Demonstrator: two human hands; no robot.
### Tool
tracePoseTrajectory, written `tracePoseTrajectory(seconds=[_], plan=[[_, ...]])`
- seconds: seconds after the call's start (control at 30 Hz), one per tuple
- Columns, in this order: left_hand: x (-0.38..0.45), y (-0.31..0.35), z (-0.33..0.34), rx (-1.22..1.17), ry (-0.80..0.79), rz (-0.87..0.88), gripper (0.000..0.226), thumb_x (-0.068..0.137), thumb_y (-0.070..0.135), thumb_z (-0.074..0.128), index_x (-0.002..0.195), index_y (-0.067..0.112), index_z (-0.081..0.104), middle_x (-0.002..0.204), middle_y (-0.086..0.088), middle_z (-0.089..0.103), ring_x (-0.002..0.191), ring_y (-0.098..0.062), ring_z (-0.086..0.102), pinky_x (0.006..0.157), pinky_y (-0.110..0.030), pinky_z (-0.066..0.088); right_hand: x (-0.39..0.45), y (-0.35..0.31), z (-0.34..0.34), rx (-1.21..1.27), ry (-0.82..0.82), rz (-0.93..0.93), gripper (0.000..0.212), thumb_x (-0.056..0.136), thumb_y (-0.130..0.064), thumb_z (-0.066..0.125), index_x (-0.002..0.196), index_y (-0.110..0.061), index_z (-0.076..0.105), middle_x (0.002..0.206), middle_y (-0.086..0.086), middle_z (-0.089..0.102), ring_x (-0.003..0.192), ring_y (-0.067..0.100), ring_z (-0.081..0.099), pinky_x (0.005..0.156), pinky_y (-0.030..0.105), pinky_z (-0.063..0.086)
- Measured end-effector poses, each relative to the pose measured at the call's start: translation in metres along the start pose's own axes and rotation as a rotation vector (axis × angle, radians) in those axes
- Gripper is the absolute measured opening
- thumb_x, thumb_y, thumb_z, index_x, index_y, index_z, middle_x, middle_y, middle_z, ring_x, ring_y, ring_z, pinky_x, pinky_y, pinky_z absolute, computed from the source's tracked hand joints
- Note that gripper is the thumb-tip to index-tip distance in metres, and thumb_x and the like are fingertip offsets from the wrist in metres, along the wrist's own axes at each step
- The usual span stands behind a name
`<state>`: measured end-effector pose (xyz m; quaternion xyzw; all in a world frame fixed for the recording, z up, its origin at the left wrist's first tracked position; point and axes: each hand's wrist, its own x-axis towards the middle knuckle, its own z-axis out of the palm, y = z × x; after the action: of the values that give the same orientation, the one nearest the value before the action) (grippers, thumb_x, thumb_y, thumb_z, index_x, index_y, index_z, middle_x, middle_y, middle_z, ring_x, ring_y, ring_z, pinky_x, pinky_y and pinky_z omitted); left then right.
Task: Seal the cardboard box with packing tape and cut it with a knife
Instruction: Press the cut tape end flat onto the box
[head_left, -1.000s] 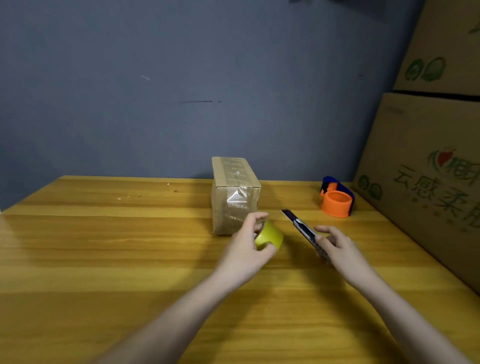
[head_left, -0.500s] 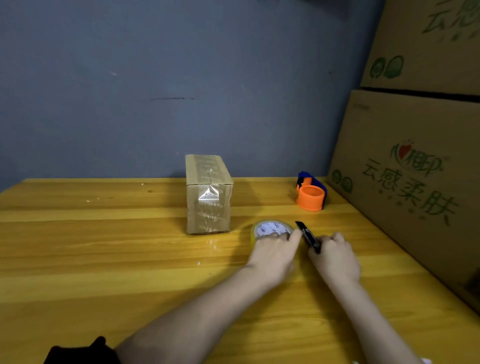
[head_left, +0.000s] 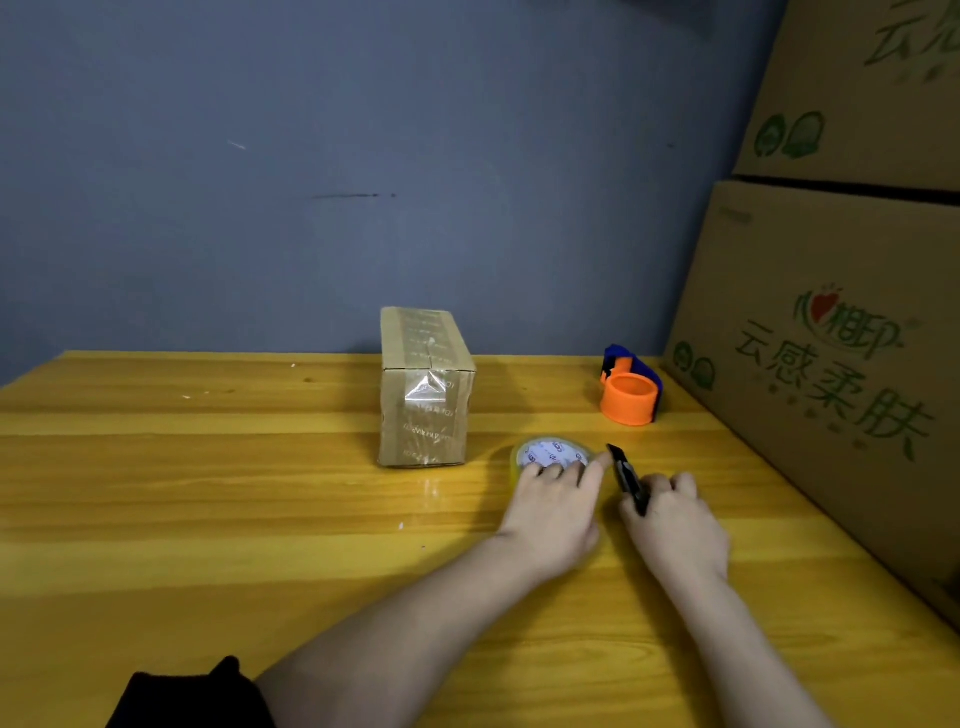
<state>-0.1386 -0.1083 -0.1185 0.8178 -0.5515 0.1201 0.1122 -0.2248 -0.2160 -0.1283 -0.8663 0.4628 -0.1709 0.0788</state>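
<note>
Wooden table (head_left: 208, 493) under both hands: the left hand (head_left: 553, 512) rests straight fingers flat on the tape roll (head_left: 550, 453), just right of the taped cardboard box (head_left: 426, 387). Beside it, the right hand (head_left: 675, 525) grips the knife (head_left: 626, 475). Big cartons (head_left: 831, 312) read 云感柔肤.

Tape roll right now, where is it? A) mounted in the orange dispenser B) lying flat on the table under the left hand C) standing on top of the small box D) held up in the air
B: the tape roll lies flat on the table with the left hand resting on it, beside the small box.
</note>
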Motion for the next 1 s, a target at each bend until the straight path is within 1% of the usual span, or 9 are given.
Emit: tracePoseTrajectory(seconds=[0.13,0.27,0.33,0.47,0.53,0.63,0.8,0.9,1.0], plan=[[-0.014,-0.017,-0.017,-0.101,0.137,0.031,0.054,0.089,0.034,0.046,0.139,0.019,0.035,0.13,-0.005,0.053,0.12,-0.025,0.051,0.104,-0.039,0.034,0.001,-0.004,-0.012,0.192,0.201,-0.067,0.031,0.089,-0.033,0.054,0.116,-0.018,0.059,0.113,0.01,0.053,0.108,0.031,0.054,0.077,0.039,0.047],[-0.029,-0.05,-0.051,-0.076,0.362,0.057,0.038,0.087,0.032,0.033,0.115,0.022,0.057,0.106,0.003,0.061,0.098,-0.017,0.06,0.089,-0.033,0.042,-0.003,-0.043,-0.031,0.438,0.35,-0.291,0.006,0.089,-0.024,0.058,0.09,-0.019,0.061,0.091,0.0,0.061,0.087,0.022,0.057,0.066,0.03,0.041],[-0.034,-0.071,-0.066,-0.041,0.49,0.037,0.03,0.087,0.027,0.038,0.105,0.022,0.062,0.097,0.003,0.062,0.091,-0.017,0.061,0.081,-0.031,0.038,-0.006,-0.075,-0.034,0.595,0.247,-0.359,0.009,0.09,-0.025,0.058,0.086,-0.018,0.063,0.085,-0.002,0.066,0.078,0.02,0.059,0.066,0.034,0.044],[-0.034,-0.114,-0.092,-0.058,0.63,-0.187,0.029,0.085,0.022,0.042,0.107,0.023,0.06,0.107,0.002,0.059,0.101,-0.018,0.055,0.085,-0.03,0.034,-0.014,-0.137,-0.036,0.997,-0.33,-0.261,0.023,0.095,-0.025,0.053,0.092,-0.004,0.064,0.067,0.004,0.064,0.056,0.021,0.055,0.053,0.027,0.044],[-0.031,-0.132,-0.101,-0.113,0.613,-0.279,0.032,0.087,0.019,0.044,0.114,0.023,0.058,0.12,0.003,0.058,0.113,-0.018,0.052,0.095,-0.032,0.034,-0.018,-0.156,-0.034,1.026,-0.58,-0.17,0.029,0.096,-0.032,0.049,0.101,-0.005,0.059,0.07,0.005,0.063,0.051,0.019,0.053,0.038,0.018,0.036],[-0.02,-0.158,-0.106,-0.175,0.455,-0.311,0.037,0.093,0.02,0.04,0.127,0.025,0.053,0.136,0.006,0.052,0.132,-0.016,0.04,0.108,-0.037,0.031,-0.023,-0.169,-0.025,1.053,-0.715,-0.051,0.042,0.093,-0.047,0.047,0.111,-0.01,0.056,0.08,0.005,0.066,0.055,0.015,0.057,0.044,0.019,0.031],[0.0,-0.182,-0.092,-0.412,0.131,-0.397,0.053,0.091,0.046,0.015,0.135,0.04,0.045,0.156,0.005,0.026,0.146,-0.021,0.016,0.12,-0.043,0.013,-0.026,-0.182,-0.017,1.281,-0.68,0.098,0.041,0.088,-0.052,0.054,0.098,-0.014,0.068,0.082,0.001,0.07,0.066,0.013,0.064,0.054,0.023,0.036],[0.003,-0.182,-0.088,-0.554,0.129,-0.39,0.047,0.095,0.035,0.02,0.128,0.038,0.053,0.156,0.001,0.028,0.145,-0.02,0.02,0.12,-0.039,0.012,-0.024,-0.188,-0.015,1.403,-0.621,0.113,0.023,0.089,-0.041,0.059,0.082,-0.019,0.064,0.072,-0.002,0.067,0.061,0.01,0.062,0.053,0.022,0.035],[0.001,-0.183,-0.088,-0.709,0.164,-0.401,0.045,0.098,0.027,0.021,0.124,0.033,0.059,0.151,0.001,0.035,0.141,-0.015,0.027,0.119,-0.034,0.017,-0.021,-0.188,-0.011,1.398,-0.54,0.041,0.021,0.091,-0.029,0.059,0.075,-0.018,0.061,0.066,-0.002,0.062,0.055,0.006,0.057,0.047,0.015,0.034]])
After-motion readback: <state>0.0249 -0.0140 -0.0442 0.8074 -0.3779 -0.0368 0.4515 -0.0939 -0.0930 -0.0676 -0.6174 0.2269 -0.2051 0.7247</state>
